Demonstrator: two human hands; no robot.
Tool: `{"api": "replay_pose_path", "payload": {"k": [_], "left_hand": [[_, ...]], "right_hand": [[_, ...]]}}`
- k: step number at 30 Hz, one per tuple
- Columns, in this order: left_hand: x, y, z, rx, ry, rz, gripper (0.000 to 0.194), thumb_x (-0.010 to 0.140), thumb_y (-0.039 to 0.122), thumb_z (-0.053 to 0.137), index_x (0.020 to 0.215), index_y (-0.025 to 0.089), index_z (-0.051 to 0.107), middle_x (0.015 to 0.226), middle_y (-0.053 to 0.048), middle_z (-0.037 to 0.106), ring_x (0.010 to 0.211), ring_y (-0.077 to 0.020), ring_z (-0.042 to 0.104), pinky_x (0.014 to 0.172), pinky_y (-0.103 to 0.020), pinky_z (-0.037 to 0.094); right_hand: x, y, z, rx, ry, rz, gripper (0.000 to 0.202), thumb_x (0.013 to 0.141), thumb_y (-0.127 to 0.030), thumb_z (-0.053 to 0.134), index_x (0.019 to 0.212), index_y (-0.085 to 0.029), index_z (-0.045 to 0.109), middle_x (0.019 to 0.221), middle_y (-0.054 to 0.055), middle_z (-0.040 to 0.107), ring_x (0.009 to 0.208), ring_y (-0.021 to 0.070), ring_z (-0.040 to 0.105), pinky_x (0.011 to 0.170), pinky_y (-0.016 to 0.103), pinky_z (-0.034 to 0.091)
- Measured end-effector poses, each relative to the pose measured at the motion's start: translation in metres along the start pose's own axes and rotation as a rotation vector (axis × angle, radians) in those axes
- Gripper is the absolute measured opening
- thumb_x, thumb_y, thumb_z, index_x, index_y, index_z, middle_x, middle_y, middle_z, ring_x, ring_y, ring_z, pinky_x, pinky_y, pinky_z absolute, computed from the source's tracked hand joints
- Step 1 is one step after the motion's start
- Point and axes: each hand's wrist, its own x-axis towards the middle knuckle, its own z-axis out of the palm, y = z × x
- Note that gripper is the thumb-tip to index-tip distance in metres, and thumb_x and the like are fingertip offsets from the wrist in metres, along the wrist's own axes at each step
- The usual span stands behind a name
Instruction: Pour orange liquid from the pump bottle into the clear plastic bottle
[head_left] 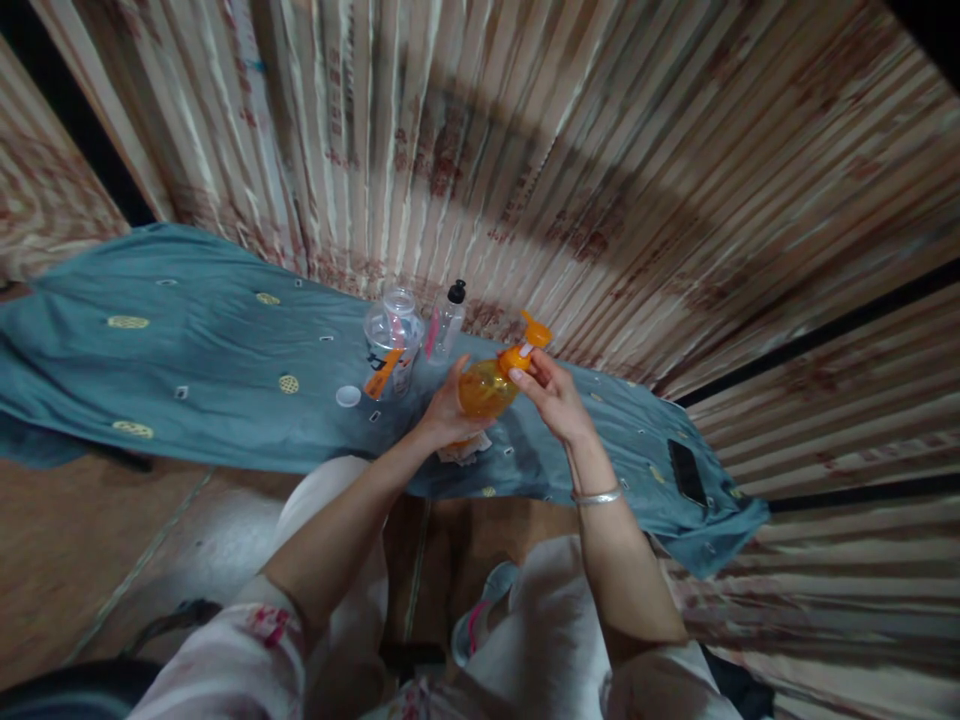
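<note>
An orange see-through pump bottle (486, 390) is tilted between my hands over the cloth-covered table, its orange pump head pointing up and to the right. My left hand (448, 408) is wrapped round the lower body of the bottle. At its neck, my right hand (549, 392) pinches the orange collar with thumb and fingers. Just below the bottle, a crumpled pale wrapper or tissue (466, 450) lies on the cloth, partly hidden by my left hand.
Left of the hands are a clear plastic container (393, 350) with an orange label, a clear bottle with a black cap (445, 325) and a white round lid (348, 397). A black phone (687, 473) lies at the right of the teal cloth (225, 350). Curtains (450, 150) hang behind.
</note>
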Motion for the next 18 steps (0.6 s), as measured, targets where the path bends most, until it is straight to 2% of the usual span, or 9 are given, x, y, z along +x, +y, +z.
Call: {"api": "replay_pose_path", "payload": {"k": [6, 13, 16, 18], "left_hand": [[-0.0023, 0.0064, -0.0028, 0.02, -0.027, -0.017, 0.097, 0.06, 0.023, 0.081, 0.141, 0.011, 0.03, 0.123, -0.014, 0.062, 0.112, -0.0281, 0.06, 0.098, -0.043, 0.048], [-0.0004, 0.0062, -0.0025, 0.021, -0.017, -0.039, 0.098, 0.057, 0.026, 0.082, 0.141, 0.014, 0.03, 0.12, -0.012, 0.063, 0.111, -0.0298, 0.061, 0.096, -0.044, 0.049], [-0.0001, 0.0045, -0.0017, -0.005, -0.015, -0.033, 0.099, 0.058, 0.027, 0.081, 0.142, 0.013, 0.029, 0.121, -0.012, 0.062, 0.113, -0.0301, 0.061, 0.098, -0.046, 0.048], [0.0001, 0.0036, -0.0008, -0.03, -0.021, -0.035, 0.102, 0.058, 0.029, 0.081, 0.143, 0.017, 0.026, 0.122, -0.01, 0.062, 0.113, -0.0291, 0.061, 0.098, -0.046, 0.048]], "right_hand": [[-0.0023, 0.0031, 0.0004, 0.096, -0.003, -0.001, 0.036, 0.078, -0.05, 0.069, 0.103, -0.025, 0.064, 0.108, 0.004, 0.072, 0.105, 0.021, 0.063, 0.098, 0.037, 0.046], [-0.001, -0.0034, -0.0007, -0.088, -0.011, -0.032, 0.031, 0.081, -0.05, 0.065, 0.097, -0.024, 0.063, 0.097, 0.003, 0.07, 0.094, 0.0205, 0.063, 0.088, 0.035, 0.049], [-0.0028, -0.0009, 0.0034, -0.119, 0.02, -0.056, 0.029, 0.083, -0.048, 0.064, 0.1, -0.024, 0.061, 0.099, 0.004, 0.07, 0.095, 0.0202, 0.064, 0.088, 0.035, 0.05], [-0.0044, 0.0025, 0.0072, -0.093, 0.052, -0.066, 0.03, 0.083, -0.047, 0.064, 0.102, -0.024, 0.06, 0.104, 0.005, 0.07, 0.099, 0.0204, 0.064, 0.092, 0.035, 0.049]]}}
